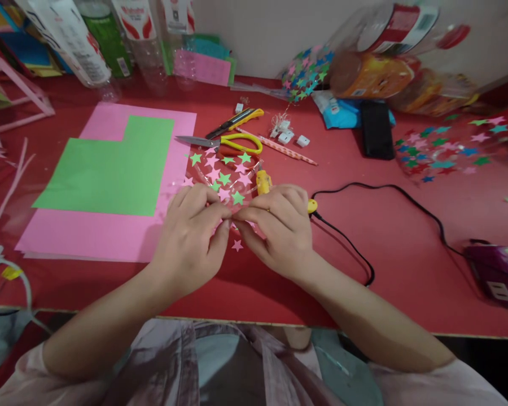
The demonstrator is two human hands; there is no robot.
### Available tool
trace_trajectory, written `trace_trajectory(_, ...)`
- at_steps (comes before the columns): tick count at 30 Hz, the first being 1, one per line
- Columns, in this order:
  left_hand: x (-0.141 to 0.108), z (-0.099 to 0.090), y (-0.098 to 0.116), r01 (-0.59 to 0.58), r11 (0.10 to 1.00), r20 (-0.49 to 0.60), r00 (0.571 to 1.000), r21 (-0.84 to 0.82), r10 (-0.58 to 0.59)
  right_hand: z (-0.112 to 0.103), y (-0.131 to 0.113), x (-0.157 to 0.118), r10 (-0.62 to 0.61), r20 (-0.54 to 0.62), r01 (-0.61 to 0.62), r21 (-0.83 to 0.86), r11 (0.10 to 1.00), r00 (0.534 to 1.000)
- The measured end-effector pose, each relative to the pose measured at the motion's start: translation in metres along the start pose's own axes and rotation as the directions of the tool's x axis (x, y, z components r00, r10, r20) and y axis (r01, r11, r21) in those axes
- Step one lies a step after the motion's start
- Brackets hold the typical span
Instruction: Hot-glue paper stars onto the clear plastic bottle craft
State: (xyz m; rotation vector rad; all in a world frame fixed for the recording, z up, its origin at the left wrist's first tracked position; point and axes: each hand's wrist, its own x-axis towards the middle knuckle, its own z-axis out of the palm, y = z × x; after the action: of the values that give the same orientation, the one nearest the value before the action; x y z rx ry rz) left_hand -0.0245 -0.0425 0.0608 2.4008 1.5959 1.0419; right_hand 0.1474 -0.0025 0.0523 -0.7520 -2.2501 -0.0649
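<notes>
My left hand (195, 234) and my right hand (277, 228) meet at the fingertips over the red table (245, 293). Both are pinched closed, and what lies between the fingertips is too small to make out. Just beyond them is a clear plastic piece with pink and green paper stars (224, 179) on it, partly hidden by my hands. One loose pink star (237, 246) lies below my fingertips. A yellow glue gun (263, 181) sits behind my right hand. Yellow-handled scissors (241, 142) rest behind the stars. Left of my left hand, a green sheet (110, 175) lies on pink sheets (88, 234).
A cutter (237, 122), a striped pencil (279, 148) and white plugs (285, 136) lie behind. A black phone (376, 129), starred plastic (444, 148) and a purple box (495, 275) are to the right. A black cable (419, 206) crosses there. Bottles (139, 45) line the wall.
</notes>
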Motion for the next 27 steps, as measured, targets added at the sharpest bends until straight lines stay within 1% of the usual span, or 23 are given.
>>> trace_trajectory(3, 0.0, 0.0, -0.001, 0.006, 1.0, 0.006, 1.0, 0.017, -0.006, 0.001, 0.0, -0.001, -0.008, -0.038, 0.008, 0.013, 1.0, 0.999)
trace_trajectory(9, 0.001, 0.0, -0.003, 0.021, 1.0, -0.051, 0.998, 0.02, -0.02, 0.0, 0.003, -0.004, -0.028, -0.105, 0.032, 0.032, 0.999, 0.994)
trace_trajectory(14, 0.003, 0.003, -0.006, 0.048, 0.999, -0.08, 0.996, 0.0, -0.048, -0.002, 0.005, -0.004, -0.034, -0.114, 0.035, 0.003, 0.999, 0.993)
trace_trajectory(20, 0.004, 0.006, -0.007, 0.087, 0.996, -0.089, 0.992, -0.027, -0.089, -0.003, 0.007, -0.006, -0.053, -0.13, 0.048, -0.045, 0.998, 0.99)
trace_trajectory(24, 0.004, 0.009, -0.009, 0.087, 0.996, -0.109, 0.99, -0.024, -0.089, -0.003, 0.009, -0.006, -0.064, -0.144, 0.059, -0.043, 0.997, 0.987)
trace_trajectory(27, 0.004, 0.012, -0.01, 0.079, 0.997, -0.135, 0.988, -0.006, -0.079, -0.003, 0.01, -0.007, -0.059, -0.123, 0.054, -0.041, 0.998, 0.991)
